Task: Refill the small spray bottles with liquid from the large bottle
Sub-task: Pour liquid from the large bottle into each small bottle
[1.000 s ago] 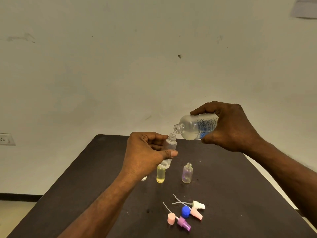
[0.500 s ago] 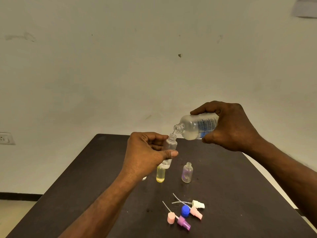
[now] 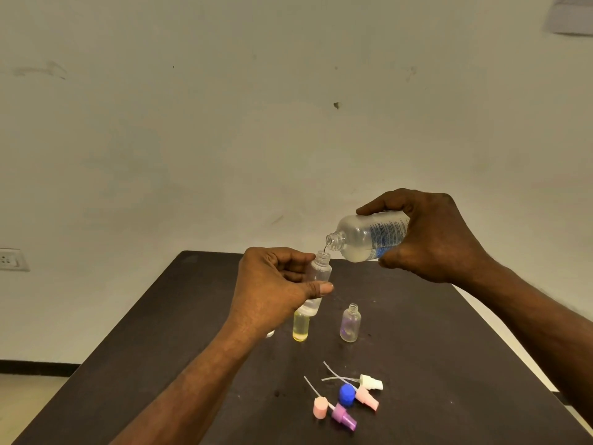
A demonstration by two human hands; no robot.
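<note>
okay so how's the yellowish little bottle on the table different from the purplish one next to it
The yellow-tinted bottle stands directly behind the small bottle held in the left hand, so its neck is hidden; the purple-tinted bottle stands clear, its open neck showing. The yellow-tinted bottle looks full of yellowish liquid as far up as it shows; whether the purple-tinted bottle holds any liquid cannot be told. Both stand upright on the dark table.

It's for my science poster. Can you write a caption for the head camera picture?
Left hand holds a small clear bottle while right hand tips the large bottle over it.
</note>
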